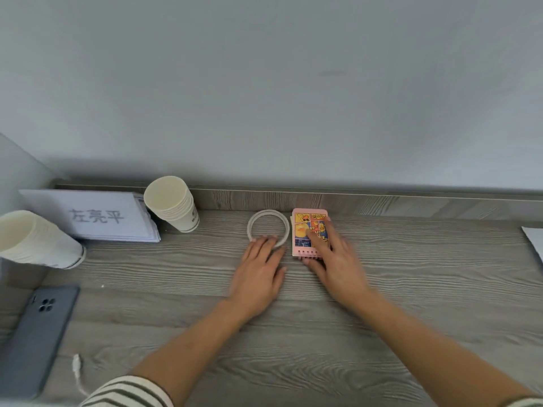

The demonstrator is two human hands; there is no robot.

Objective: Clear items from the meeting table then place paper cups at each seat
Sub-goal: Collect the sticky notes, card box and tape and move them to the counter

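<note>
I am early in the job: clearing is barely under way and no cup has gone to a seat.

My left hand (260,265) lies flat on the table (411,304), fingers straight, their tips touching the near rim of the tape ring (266,213). It holds nothing. My right hand (332,259) is spread wide over the notebook (302,227), fingers laid out across its cover and thumb at the near spiral edge. That hand is blurred, so I can't say whether the thumb has got under the edge. The book looks flat on the wood, not lifted.

Ring and notebook sit just beside each other, close to the back ledge by the wall. I take these two as the next items to go.

Also to clear, as I judge it: the paper stack (97,215) at the left, the phone (35,333) at the near left corner, and a sheet (533,239) poking in at the right edge.

The cups wait in two stacks. One stack (173,205) stands beside the papers, the other (32,239) at the far left, both untouched. I see no seats from here, so all of the placing is left to do.
</note>
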